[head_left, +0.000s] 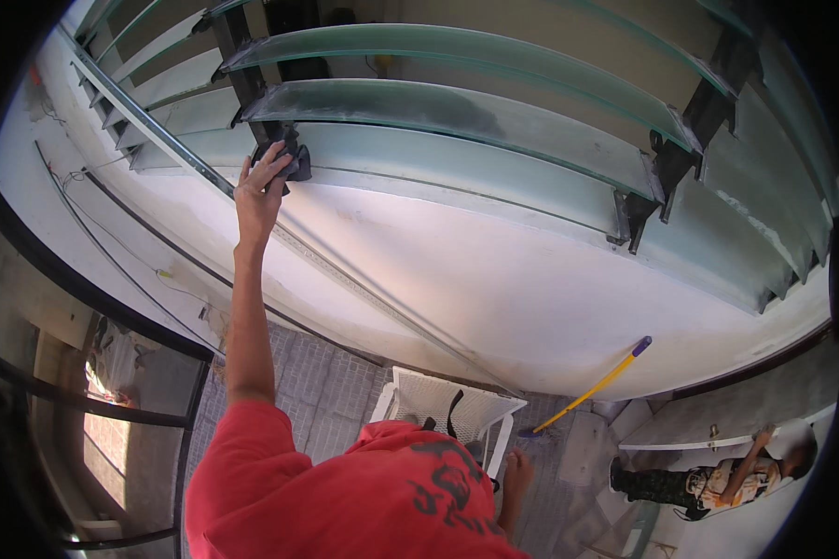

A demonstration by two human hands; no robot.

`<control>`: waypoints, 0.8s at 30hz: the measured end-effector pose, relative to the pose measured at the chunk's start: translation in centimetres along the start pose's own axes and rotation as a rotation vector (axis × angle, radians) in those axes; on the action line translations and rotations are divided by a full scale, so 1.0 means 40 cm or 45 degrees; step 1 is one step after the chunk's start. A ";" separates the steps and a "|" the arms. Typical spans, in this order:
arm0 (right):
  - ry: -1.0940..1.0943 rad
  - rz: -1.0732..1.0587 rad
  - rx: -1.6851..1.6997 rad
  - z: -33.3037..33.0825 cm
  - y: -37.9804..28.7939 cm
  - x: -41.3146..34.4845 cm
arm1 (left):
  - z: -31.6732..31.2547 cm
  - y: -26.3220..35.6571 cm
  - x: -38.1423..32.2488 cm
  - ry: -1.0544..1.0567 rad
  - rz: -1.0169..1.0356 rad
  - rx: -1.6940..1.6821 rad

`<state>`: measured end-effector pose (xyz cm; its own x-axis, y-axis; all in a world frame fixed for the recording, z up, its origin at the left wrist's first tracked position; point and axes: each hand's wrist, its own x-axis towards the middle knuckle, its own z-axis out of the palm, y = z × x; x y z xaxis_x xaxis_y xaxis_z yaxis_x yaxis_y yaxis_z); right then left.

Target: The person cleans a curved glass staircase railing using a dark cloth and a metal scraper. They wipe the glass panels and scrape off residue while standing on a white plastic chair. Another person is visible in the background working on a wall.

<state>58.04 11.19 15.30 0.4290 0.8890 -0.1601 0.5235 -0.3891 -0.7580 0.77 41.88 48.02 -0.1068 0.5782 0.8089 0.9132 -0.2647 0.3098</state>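
My left hand [262, 178] is raised to a louvre window and grips a dark cloth [297, 164]. The cloth is pressed at the lower left corner, where the black metal frame post [248, 87] meets the bottom of the glass. Just right of it runs the lowest frosted glass slat [447, 168]. A slat above it [391, 105] carries whitish smears and a darker patch. My right hand [519, 469] hangs low beside my red shirt, near a white mesh metal chair [454, 395]; its fingers are too small to read.
A long metal bar [363, 283] slants across the white wall [461, 251], passing behind my left forearm. A yellow pole with purple ends [591, 388] leans against the wall. Another person [720, 482] stands at right by a door [727, 426]. A dark-framed glass door [98, 391] is at left.
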 end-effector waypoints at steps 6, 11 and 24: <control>-0.035 0.030 0.070 0.024 -0.026 0.017 | 0.000 0.076 -0.006 0.778 -0.213 -0.343; -0.010 -0.060 0.059 0.045 -0.021 0.016 | 0.025 0.096 -0.006 0.931 -0.422 -0.456; -0.139 0.023 0.073 0.088 -0.021 -0.018 | 0.046 0.095 -0.130 0.858 -0.790 -1.167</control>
<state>54.71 11.74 13.83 0.3537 0.9043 -0.2392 0.4724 -0.3934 -0.7887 5.51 39.28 44.08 -0.8333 0.3645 0.4156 0.0683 -0.6782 0.7317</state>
